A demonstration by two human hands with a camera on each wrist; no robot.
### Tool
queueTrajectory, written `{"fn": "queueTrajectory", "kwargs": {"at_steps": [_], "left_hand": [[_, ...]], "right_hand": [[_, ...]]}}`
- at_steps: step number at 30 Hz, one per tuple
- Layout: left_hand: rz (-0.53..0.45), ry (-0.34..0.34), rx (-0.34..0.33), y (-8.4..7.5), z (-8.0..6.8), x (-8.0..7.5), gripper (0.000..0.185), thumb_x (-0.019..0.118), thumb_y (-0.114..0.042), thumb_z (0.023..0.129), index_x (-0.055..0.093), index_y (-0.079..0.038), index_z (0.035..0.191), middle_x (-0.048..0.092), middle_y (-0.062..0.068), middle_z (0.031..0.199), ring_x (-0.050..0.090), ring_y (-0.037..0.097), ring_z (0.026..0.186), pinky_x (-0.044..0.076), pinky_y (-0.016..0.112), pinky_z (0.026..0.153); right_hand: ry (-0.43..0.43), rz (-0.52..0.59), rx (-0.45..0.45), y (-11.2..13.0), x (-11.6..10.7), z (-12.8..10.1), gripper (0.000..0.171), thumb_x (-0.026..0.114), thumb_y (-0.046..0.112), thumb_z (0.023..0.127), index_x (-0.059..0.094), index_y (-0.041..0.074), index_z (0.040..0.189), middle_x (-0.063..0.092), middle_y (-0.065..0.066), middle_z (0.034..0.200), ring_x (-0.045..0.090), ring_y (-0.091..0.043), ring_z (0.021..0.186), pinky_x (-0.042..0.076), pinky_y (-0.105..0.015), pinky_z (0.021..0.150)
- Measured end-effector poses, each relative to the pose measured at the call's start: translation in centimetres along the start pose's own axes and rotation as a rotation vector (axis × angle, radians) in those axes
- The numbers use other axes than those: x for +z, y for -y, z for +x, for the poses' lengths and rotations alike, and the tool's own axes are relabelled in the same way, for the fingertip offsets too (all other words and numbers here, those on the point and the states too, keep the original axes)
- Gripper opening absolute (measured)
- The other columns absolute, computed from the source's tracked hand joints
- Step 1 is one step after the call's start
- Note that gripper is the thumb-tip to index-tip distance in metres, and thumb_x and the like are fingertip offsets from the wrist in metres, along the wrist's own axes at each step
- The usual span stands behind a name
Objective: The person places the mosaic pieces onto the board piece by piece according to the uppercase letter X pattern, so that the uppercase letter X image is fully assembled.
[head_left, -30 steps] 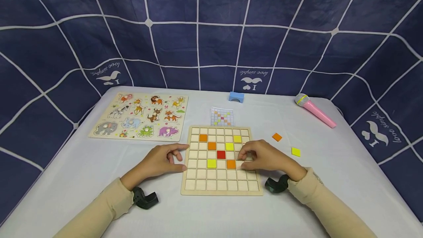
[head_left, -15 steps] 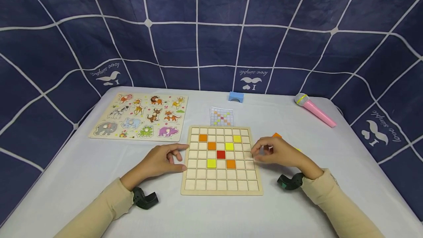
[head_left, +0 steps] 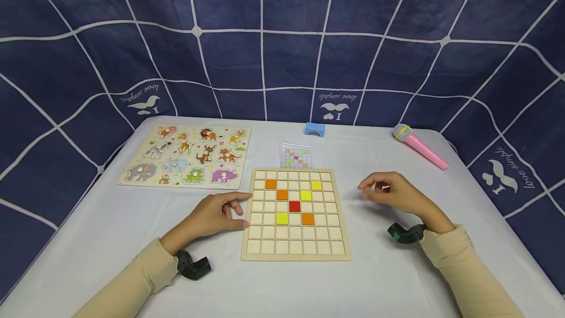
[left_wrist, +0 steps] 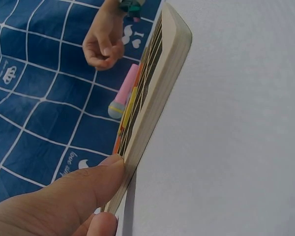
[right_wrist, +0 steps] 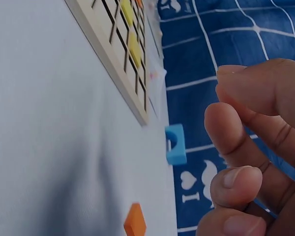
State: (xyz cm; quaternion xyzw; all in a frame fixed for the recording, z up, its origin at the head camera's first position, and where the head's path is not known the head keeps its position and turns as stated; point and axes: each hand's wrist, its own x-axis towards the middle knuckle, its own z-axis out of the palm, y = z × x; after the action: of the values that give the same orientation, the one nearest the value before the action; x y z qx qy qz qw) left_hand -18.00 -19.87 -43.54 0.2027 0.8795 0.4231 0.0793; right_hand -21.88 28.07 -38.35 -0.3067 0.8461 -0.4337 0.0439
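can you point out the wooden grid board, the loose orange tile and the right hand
wooden grid board (head_left: 295,253): head view, on its bare front rim.
loose orange tile (right_wrist: 135,221): right wrist view, on its top face, lying on the table.
right hand (head_left: 395,193): head view, on the back of the hand.

r hand (head_left: 397,194) came off the grid board (head_left: 295,255), slid right, now hovering w/ curled fingers over the orange tile (right_wrist: 135,222), hiding it from head cam.
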Motion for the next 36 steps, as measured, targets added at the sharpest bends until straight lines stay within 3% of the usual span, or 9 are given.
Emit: {"fn": "queueTrajectory", "kwargs": {"at_steps": [7,18,21,30,36], "left_hand": [[0.012,0.004,-0.019,0.2,0.0,0.1,0.068,0.096,-0.026,0.082,0.071,-0.004,0.141,0.068,-0.007,0.092,0.058,0.010,0.069,0.046,0.025,0.063],[0.024,0.007,-0.015,0.3,0.0,-0.1,0.068,0.096,-0.025,0.082,0.071,-0.004,0.141,0.068,-0.007,0.091,0.058,0.010,0.069,0.047,0.026,0.063],[0.024,0.009,-0.012,0.3,0.0,-0.1,0.068,0.096,-0.026,0.082,0.071,-0.004,0.141,0.068,-0.007,0.091,0.058,0.010,0.069,0.047,0.026,0.063],[0.029,0.010,-0.012,0.4,0.0,0.0,0.067,0.095,-0.026,0.082,0.071,-0.005,0.141,0.069,-0.008,0.091,0.058,0.010,0.068,0.045,0.025,0.062],[0.033,0.009,-0.006,0.3,0.1,0.0,0.068,0.096,-0.026,0.082,0.070,-0.004,0.141,0.069,-0.009,0.091,0.059,0.009,0.068,0.046,0.026,0.062]], "right_hand": [[-0.029,-0.018,0.007,-1.3,-1.6,-0.5,0.016,0.070,-0.011,0.095,0.077,-0.004,0.107,0.079,0.001,0.101,0.062,-0.010,0.079,0.050,-0.021,0.068],[-0.074,-0.053,0.151,-3.2,-3.8,-1.6,0.014,0.070,-0.003,0.099,0.077,-0.005,0.112,0.077,0.000,0.103,0.061,-0.012,0.085,0.051,-0.021,0.072],[-0.059,-0.063,0.178,-4.0,-4.4,-2.0,0.015,0.070,0.000,0.100,0.077,-0.004,0.113,0.077,0.001,0.105,0.061,-0.011,0.087,0.051,-0.021,0.073],[-0.009,-0.017,0.285,-6.2,-5.4,-2.9,0.020,0.069,0.002,0.102,0.073,-0.009,0.119,0.070,0.009,0.096,0.053,-0.013,0.068,0.045,-0.025,0.058],[0.071,0.067,0.243,-7.3,-6.0,-3.6,0.022,0.066,-0.006,0.100,0.069,-0.015,0.120,0.071,0.010,0.100,0.055,-0.009,0.073,0.047,-0.022,0.061]]}}
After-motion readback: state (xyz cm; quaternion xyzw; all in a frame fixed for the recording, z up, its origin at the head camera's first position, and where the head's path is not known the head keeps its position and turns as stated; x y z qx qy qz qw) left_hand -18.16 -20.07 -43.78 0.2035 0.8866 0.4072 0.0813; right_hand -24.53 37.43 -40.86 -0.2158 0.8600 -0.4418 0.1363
